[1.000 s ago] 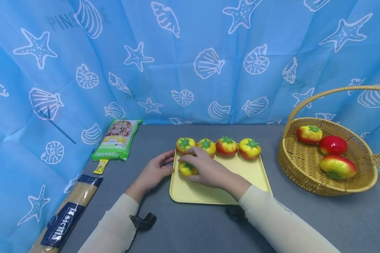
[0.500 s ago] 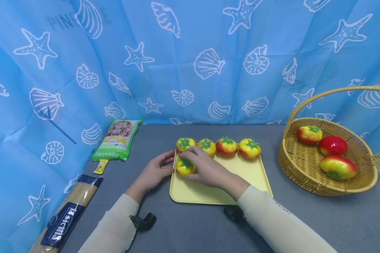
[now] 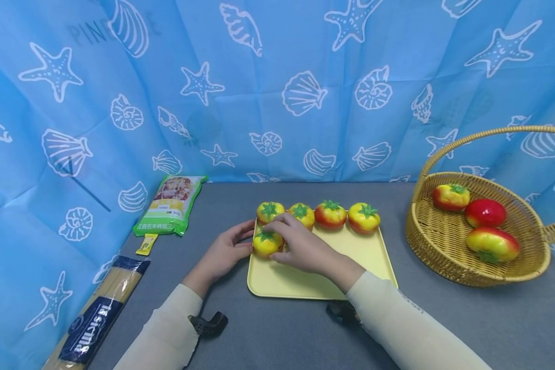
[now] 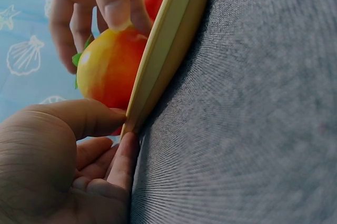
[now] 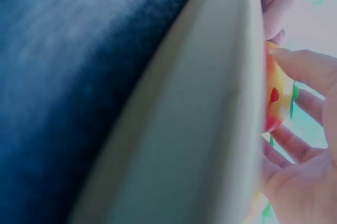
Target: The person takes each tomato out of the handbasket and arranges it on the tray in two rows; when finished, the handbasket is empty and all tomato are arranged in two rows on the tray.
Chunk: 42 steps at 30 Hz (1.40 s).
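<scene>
A yellow-and-red toy tomato (image 3: pixel 266 245) with a green leafy top sits at the left side of the pale yellow tray (image 3: pixel 296 282). My right hand (image 3: pixel 300 245) holds this tomato, thumb at its near side and fingers around its far side; in the right wrist view the thumb (image 5: pixel 305 66) touches its skin. At the tray's left edge my left hand (image 3: pixel 224 252) pinches the rim, its thumb (image 4: pixel 89 119) on top and a fingertip below, close beside the tomato. Behind, several more toy tomatoes (image 3: pixel 331 215) stand in a row along the tray's back edge.
To the right stands a wicker basket (image 3: pixel 444 267) with a tall handle and three toy fruits inside. A green food bag (image 3: pixel 171 203), a small yellow packet (image 3: pixel 147 244) and a pack of spaghetti (image 3: pixel 99 308) lie at left. A blue curtain (image 3: pixel 277 103) hangs behind the grey table.
My right hand has slid the tomato a little leftward and back, up to the tray's left edge by the left hand. The left hand stays on the rim.
</scene>
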### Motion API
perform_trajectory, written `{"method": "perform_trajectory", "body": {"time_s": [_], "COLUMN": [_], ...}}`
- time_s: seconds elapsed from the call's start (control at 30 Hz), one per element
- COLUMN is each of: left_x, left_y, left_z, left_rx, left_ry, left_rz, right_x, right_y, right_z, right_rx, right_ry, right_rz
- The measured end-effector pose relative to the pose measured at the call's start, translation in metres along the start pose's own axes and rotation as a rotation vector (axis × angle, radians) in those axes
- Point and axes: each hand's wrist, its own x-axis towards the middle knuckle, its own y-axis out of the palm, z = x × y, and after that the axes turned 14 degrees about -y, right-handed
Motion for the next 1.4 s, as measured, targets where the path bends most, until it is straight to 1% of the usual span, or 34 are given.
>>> {"method": "perform_trajectory", "body": {"time_s": [0.17,0.27,0.43,0.63,0.8,1.0,1.17,1.23,1.4], "left_x": [0.001,0.001,0.001,0.002,0.003,0.003,0.003,0.003,0.003], "left_y": [0.0,0.0,0.001,0.001,0.002,0.001,0.001,0.001,0.002], "left_z": [0.001,0.001,0.001,0.002,0.003,0.004,0.004,0.004,0.003], "left_rx": [0.007,0.006,0.008,0.013,0.01,0.017,0.026,0.028,0.03], "left_ry": [-0.003,-0.007,-0.017,-0.024,-0.025,-0.026,-0.024,-0.027,-0.033], "left_rz": [-0.008,-0.008,-0.015,-0.026,-0.022,-0.027,-0.032,-0.035,-0.041], "right_x": [-0.003,-0.006,-0.014,-0.027,-0.042,-0.059,-0.074,-0.08,-0.095], "right_y": [-0.004,-0.008,-0.017,-0.032,-0.044,-0.056,-0.066,-0.07,-0.08], "right_z": [0.002,0.004,0.007,0.013,0.017,0.016,0.012,0.01,0.003], "right_rx": [0.018,0.067,0.204,0.404,0.486,0.523,0.552,0.569,0.565], "right_ry": [0.002,0.0,-0.014,0.0,-0.004,-0.041,-0.116,-0.143,-0.187], "right_rz": [-0.022,-0.049,-0.116,-0.202,-0.259,-0.302,-0.358,-0.367,-0.383]}}
